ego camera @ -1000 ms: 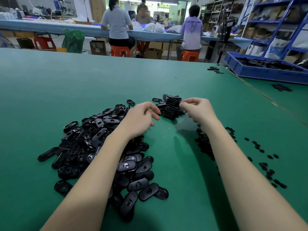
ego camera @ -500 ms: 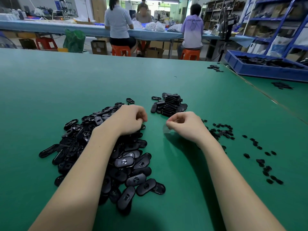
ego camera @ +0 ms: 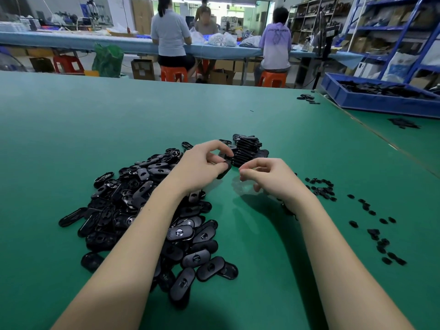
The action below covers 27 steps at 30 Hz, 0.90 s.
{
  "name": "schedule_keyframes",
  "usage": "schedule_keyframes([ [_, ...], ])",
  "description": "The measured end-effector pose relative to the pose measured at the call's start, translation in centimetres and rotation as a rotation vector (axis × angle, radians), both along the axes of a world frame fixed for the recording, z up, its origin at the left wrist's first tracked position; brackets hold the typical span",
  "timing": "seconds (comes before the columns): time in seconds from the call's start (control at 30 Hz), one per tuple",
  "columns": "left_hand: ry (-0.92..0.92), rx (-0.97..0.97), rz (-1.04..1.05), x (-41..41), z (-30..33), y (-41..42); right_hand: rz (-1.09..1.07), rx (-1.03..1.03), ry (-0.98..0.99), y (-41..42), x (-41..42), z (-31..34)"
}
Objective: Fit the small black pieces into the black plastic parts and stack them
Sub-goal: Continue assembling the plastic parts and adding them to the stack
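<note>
Compared to half a second back, the left hand has come up off the loose pile and now pinches one black plastic part in its grip, held just above the green tabletop near the stack. The right hand has fingers curled, thumb meeting fingertip (can't tell if a small piece is in there). Small black pieces sit scattered on the right.

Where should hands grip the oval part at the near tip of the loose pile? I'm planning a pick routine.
Take the oval part by its two long edges, from above. It lies flat with its near end over the green table, overlapped only at its far end, so a pinch across its narrow width probably clears the neighbours.
</note>
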<state>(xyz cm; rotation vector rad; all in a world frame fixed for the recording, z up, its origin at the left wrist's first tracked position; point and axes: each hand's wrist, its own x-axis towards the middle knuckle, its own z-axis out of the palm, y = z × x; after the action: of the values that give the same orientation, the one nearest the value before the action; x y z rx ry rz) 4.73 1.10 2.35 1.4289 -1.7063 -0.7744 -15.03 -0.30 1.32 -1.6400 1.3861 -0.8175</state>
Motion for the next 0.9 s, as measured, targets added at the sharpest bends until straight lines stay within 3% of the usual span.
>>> schedule_keyframes([
  [0.13,0.196,0.073,-0.033,-0.7,-0.4,-0.1,0.024,0.040,-0.123,0.1,-0.3,0.5],
  [0.43,0.368,0.145,-0.089,-1.9,-0.8,0.1,-0.073,0.011,-0.156,0.0,-0.7,0.6],
  [0.53,0.216,0.069,-0.087,-1.9,-0.7,0.2,-0.140,0.072,-0.184,-0.2,-1.0,0.6],
  [0.63,-0.025,-0.188,-0.016,-2.5,-1.0,0.3,-0.152,0.125,-0.236,-0.3,-1.2,0.8],
  [0.73,-0.119,-0.315,0.001,-3.0,-1.3,0.3,-0.125,0.118,-0.221,-0.5,-1.7,1.1],
  [0.9,-0.226,-0.360,-0.008,-2.9,-1.5,0.5,-0.079,0.142,-0.173,-0.3,-1.9,1.3],
])
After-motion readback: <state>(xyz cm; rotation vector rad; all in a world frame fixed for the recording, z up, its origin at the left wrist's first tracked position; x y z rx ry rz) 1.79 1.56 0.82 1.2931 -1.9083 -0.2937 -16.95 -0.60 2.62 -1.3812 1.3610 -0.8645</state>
